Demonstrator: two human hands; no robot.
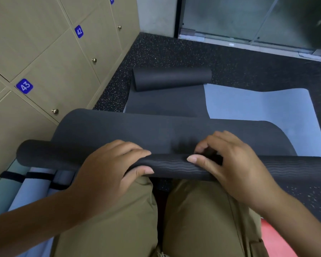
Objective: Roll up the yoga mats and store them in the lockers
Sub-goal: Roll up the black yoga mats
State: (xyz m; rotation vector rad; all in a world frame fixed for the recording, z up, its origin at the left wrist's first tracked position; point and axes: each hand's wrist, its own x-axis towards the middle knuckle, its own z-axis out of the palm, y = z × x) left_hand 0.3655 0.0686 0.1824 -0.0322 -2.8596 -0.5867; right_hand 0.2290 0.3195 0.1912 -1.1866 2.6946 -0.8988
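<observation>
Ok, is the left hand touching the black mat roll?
Touching. The head view shows the left hand curled over the roll, fingers on top and thumb on its near side; the right hand grips it too.

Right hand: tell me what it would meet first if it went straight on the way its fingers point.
The right hand points forward-left over the roll; going on, it would probably first meet the flat unrolled part of the dark mat, though depth is unclear.
</observation>
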